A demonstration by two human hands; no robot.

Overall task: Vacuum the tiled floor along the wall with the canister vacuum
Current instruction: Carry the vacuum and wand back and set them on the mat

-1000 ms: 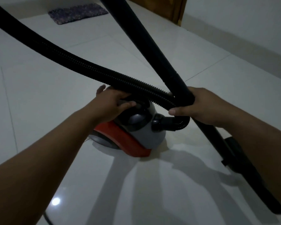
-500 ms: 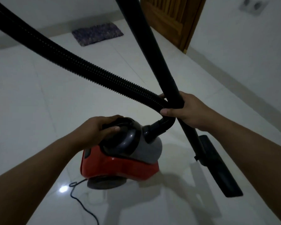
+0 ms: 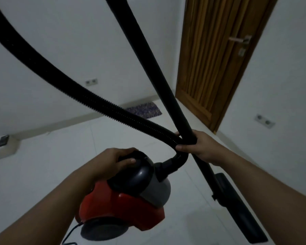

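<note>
From the head camera, the risk we see first is the hose (image 3: 99, 101): it loops high above the vacuum (image 3: 124, 197) and crosses the wand (image 3: 168, 96) right at our right hand (image 3: 200, 147). If we swing the wand toward the wall, that crossing could kink or snag the hose and jerk the vacuum sideways. The cord (image 3: 72, 232) trails from the rear of the vacuum, below it, and we judge it could catch underfoot or pull taut. The floor head (image 3: 237, 209) hangs to the right of the vacuum; whether it touches the tiles we cannot tell, and swung carelessly it could knock the door (image 3: 210, 59) beyond the vacuum.

Our left hand (image 3: 113, 161) is curled over the handle on top of the vacuum, fingers wrapped, thumb pressed along the front. The vacuum sits directly under that hand, tilted, apparently lifted. Our right hand is closed around the wand and the hose together, to the upper right of the vacuum. No sweeping along the wall looks started yet.
</note>
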